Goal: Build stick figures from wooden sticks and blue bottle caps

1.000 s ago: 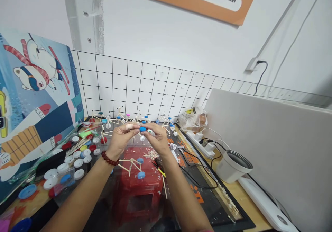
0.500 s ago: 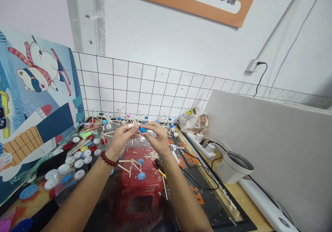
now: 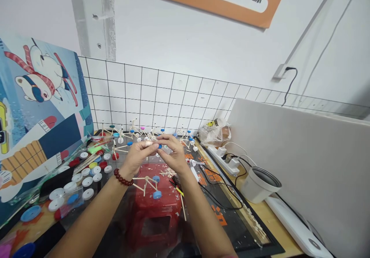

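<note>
Above the table, my left hand [image 3: 138, 157] and my right hand [image 3: 174, 156] meet with fingertips pinched around a small blue bottle cap [image 3: 160, 146]. Most of the cap is hidden by the fingers. A pale wrap is on one finger of the left hand. Below them lies a frame of wooden sticks [image 3: 147, 181] with light blue caps [image 3: 157, 195] as wheels, partly covered by my left wrist. Behind my hands stand several similar stick models with coloured caps [image 3: 142, 128].
Loose white caps [image 3: 87, 181] and other coloured caps spread over the left side. A red stool [image 3: 157, 208] shows under the dark see-through tabletop. Wood bits [image 3: 168, 172], a glue gun [image 3: 193, 162], cables, a power strip [image 3: 230, 165] and a white pot [image 3: 257, 190] are to the right.
The fingers have closed further over the blue cap, so less of it shows. Both hands stay together in nearly the same place; the view has shifted slightly.
</note>
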Tool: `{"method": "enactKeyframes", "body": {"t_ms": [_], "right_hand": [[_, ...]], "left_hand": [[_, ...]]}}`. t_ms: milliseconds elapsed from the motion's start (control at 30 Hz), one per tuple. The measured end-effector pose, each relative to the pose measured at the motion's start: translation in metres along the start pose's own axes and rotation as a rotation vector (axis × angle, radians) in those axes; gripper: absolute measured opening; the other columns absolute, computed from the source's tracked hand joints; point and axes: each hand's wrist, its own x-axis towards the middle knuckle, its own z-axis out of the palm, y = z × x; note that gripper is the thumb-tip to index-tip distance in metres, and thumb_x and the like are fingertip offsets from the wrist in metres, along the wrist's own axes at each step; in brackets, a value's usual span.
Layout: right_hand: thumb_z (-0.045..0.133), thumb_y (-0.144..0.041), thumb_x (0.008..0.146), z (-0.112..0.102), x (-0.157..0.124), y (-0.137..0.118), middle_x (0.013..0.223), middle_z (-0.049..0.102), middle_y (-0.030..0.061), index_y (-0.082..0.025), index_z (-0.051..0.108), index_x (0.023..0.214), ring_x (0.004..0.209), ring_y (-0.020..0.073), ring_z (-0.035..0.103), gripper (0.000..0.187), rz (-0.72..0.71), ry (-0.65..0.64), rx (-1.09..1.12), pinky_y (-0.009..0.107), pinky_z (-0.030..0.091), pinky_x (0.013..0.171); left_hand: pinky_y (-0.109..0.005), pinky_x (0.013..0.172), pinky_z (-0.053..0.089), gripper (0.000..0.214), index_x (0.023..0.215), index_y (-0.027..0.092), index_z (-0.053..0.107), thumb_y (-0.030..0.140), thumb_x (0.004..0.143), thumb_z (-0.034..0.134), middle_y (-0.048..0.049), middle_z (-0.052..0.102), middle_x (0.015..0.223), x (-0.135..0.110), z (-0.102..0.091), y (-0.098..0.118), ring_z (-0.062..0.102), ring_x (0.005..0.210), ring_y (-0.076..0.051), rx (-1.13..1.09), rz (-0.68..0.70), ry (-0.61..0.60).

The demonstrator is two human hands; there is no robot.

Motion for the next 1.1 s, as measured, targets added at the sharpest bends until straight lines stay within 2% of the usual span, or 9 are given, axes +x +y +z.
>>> {"method": "enactKeyframes", "body": {"t_ms": [100,233,333,433,600,667,833,967,1100], "right_hand": [[0.071,-0.028,0.087,0.001,-0.001,0.0,0.118,0.068,0.0095,-0.027,0.065,0.125,0.112,0.0225,0.065,0.038,-0.009,0.016,-0.056,0.041,0.053,0.098],[0.071,-0.036,0.087,0.003,-0.005,0.001,0.142,0.055,0.015,-0.028,0.043,0.149,0.131,0.029,0.054,0.069,-0.091,-0.003,-0.185,0.049,0.046,0.109],[0.069,-0.04,0.088,0.006,-0.006,0.001,0.152,0.045,0.0166,-0.028,0.031,0.156,0.138,0.0319,0.047,0.078,-0.167,-0.06,-0.26,0.053,0.044,0.111],[0.066,-0.042,0.089,0.009,-0.006,0.001,0.155,0.041,0.0175,-0.027,0.022,0.158,0.14,0.0331,0.045,0.083,-0.223,-0.094,-0.306,0.054,0.043,0.111],[0.065,-0.046,0.088,0.013,-0.007,0.0,0.158,0.035,0.0214,-0.019,0.013,0.16,0.144,0.0349,0.039,0.093,-0.209,-0.092,-0.322,0.055,0.04,0.113],[0.065,-0.048,0.088,0.014,-0.007,0.0,0.159,0.033,0.021,-0.02,0.014,0.16,0.145,0.0352,0.038,0.093,-0.194,-0.083,-0.309,0.055,0.039,0.114],[0.067,-0.048,0.087,0.009,-0.007,-0.003,0.156,0.04,0.0156,-0.027,0.037,0.151,0.142,0.0322,0.042,0.073,-0.131,-0.068,-0.194,0.053,0.039,0.114],[0.064,-0.05,0.089,0.006,-0.006,-0.004,0.157,0.039,0.0155,-0.026,0.038,0.15,0.144,0.0308,0.04,0.071,-0.091,-0.058,-0.155,0.053,0.037,0.116],[0.061,-0.054,0.09,0.006,-0.005,-0.003,0.154,0.043,0.0145,-0.027,0.042,0.148,0.142,0.0303,0.043,0.068,-0.116,-0.084,-0.206,0.052,0.038,0.115]], "left_hand": [[-0.025,0.07,0.054,0.032,0.072,0.014,0.078,0.04,0.059,0.092,-0.0046,0.073,0.074,0.001,0.001,0.0,0.064,0.073,-0.014,-0.154,-0.046,0.07],[-0.021,0.06,0.052,0.035,0.08,0.014,0.077,0.035,0.058,0.093,-0.0038,0.075,0.079,0.001,0.003,0.001,0.066,0.071,-0.013,-0.338,-0.087,0.119],[-0.022,0.059,0.052,0.033,0.083,0.015,0.076,0.034,0.061,0.093,-0.002,0.074,0.079,0.0,0.006,0.001,0.066,0.069,-0.012,-0.403,-0.093,0.085],[-0.023,0.065,0.054,0.034,0.084,0.016,0.076,0.033,0.06,0.094,-0.0014,0.075,0.081,-0.001,0.009,0.0,0.067,0.071,-0.012,-0.464,-0.11,0.104],[-0.025,0.072,0.056,0.039,0.085,0.015,0.076,0.034,0.057,0.095,-0.0041,0.076,0.084,-0.001,0.01,-0.003,0.069,0.077,-0.014,-0.487,-0.12,0.132],[-0.024,0.071,0.056,0.038,0.084,0.015,0.076,0.034,0.057,0.095,-0.0036,0.076,0.083,-0.002,0.01,-0.002,0.069,0.075,-0.014,-0.488,-0.12,0.129],[-0.023,0.064,0.055,0.039,0.082,0.014,0.077,0.033,0.054,0.096,-0.0025,0.075,0.078,-0.004,0.011,0.003,0.067,0.067,-0.012,-0.419,-0.113,0.128],[-0.022,0.058,0.053,0.042,0.081,0.012,0.077,0.035,0.052,0.097,-0.0032,0.075,0.075,-0.004,0.011,0.006,0.067,0.065,-0.013,-0.39,-0.114,0.135],[-0.023,0.063,0.054,0.039,0.083,0.012,0.077,0.033,0.056,0.095,-0.004,0.075,0.076,-0.004,0.009,0.004,0.068,0.066,-0.013,-0.402,-0.105,0.128]]}}
